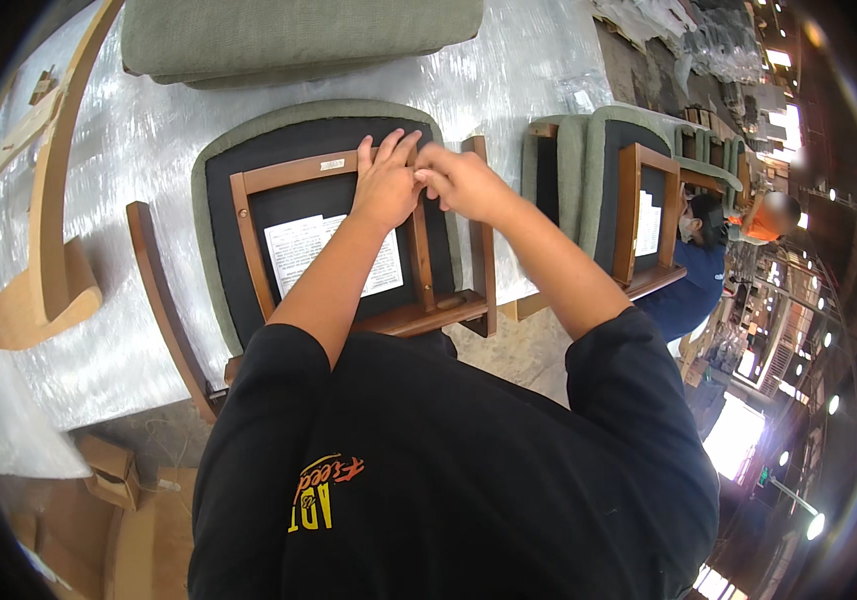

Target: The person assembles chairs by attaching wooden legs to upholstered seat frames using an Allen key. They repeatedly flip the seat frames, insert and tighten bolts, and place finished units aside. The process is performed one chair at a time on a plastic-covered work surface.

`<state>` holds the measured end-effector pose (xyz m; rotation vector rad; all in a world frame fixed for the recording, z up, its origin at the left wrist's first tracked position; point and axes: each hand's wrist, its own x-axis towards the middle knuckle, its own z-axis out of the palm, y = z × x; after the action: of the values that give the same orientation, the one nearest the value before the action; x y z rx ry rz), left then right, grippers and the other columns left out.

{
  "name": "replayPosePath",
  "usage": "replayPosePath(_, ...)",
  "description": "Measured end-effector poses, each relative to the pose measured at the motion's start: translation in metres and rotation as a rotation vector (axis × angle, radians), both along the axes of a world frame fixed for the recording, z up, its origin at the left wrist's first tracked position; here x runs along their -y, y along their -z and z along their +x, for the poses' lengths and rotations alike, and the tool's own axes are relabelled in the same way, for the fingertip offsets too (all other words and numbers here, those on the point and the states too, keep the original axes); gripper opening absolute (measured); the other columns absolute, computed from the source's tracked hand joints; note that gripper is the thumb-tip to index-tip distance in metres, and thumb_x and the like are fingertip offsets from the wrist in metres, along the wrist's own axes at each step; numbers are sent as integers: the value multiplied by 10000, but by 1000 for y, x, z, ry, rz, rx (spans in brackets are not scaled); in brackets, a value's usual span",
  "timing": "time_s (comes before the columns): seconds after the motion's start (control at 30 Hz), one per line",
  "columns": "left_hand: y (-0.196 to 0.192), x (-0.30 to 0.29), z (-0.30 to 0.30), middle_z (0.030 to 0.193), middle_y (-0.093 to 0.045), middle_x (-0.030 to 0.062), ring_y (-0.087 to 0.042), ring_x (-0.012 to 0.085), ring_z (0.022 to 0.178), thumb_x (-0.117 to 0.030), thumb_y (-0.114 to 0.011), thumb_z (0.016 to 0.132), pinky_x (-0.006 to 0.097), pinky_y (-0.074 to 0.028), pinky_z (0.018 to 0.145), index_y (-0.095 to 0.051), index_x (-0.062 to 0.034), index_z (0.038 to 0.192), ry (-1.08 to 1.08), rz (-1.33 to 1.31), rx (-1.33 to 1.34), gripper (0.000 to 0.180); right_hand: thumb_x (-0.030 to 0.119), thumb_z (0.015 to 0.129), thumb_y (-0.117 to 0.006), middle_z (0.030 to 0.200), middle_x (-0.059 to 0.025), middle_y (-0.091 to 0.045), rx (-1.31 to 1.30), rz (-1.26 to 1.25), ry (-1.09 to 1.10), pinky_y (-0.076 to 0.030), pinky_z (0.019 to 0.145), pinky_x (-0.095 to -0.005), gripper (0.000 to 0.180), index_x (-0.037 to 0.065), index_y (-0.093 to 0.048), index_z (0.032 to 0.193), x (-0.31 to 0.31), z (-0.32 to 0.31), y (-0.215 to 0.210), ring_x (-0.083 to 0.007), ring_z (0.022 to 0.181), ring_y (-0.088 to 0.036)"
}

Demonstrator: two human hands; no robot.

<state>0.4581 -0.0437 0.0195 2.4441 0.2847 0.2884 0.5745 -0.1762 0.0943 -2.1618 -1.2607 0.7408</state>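
Observation:
In front of me an upturned chair (248, 240) shows its black underside, grey-green fabric rim and brown wooden frame. White printed sheets (293, 250) are fixed to the underside. My left hand (385, 188) lies on the far right corner of the wooden frame, fingers spread and stretched forward. Right beside it, my right hand (460, 184) is closed in a pinch over the same corner. Whatever its fingers hold, if anything, is hidden.
Plastic film (108, 200) covers the work surface. Grey-green upholstery (298, 35) lies beyond the chair, and a pale wooden frame (53, 200) stands left. Another upturned chair (603, 190) is to the right, near a person in dark blue (688, 290). A cardboard box (108, 470) sits lower left.

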Motion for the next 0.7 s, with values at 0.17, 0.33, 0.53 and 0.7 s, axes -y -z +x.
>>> replayPosePath(0.17,0,1,-4,1638,-462,38,-329,256,1553,-272,-665,1000,565,-171,1284,-820,-224,1134,25,-13,-60,211,571,1046,-605,731,-108,-689,-613,-215,701,-578,526,-367,540,39,-616,956,-6,-35,-12,-210,554,-672)
replayPosePath(0.33,-2,-2,-6,1672,-411,38,-320,248,1561,-288,-639,1008,550,-165,1288,-783,-269,1206,36,-66,-45,246,561,1075,-525,696,-78,-675,-1014,18,1148,-535,517,-332,517,101,-625,860,-27,-68,-7,-195,545,-643)
replayPosePath(0.53,-2,-7,-6,1660,-432,43,-351,245,1544,-180,-840,830,537,-174,1283,-318,-290,1665,47,-57,-65,991,377,1048,-493,685,-46,-638,-1229,-119,1225,-467,545,-339,356,116,-599,829,-31,-48,-19,-192,558,-571)
replayPosePath(0.7,-20,-23,-2,1581,-533,42,-466,234,1448,-192,-875,803,494,-290,1198,-244,-181,1698,90,-136,-179,1096,315,1040,-501,698,-43,-626,-1177,-283,1179,-472,536,-328,302,116,-579,826,-22,-23,-4,-180,550,-569)
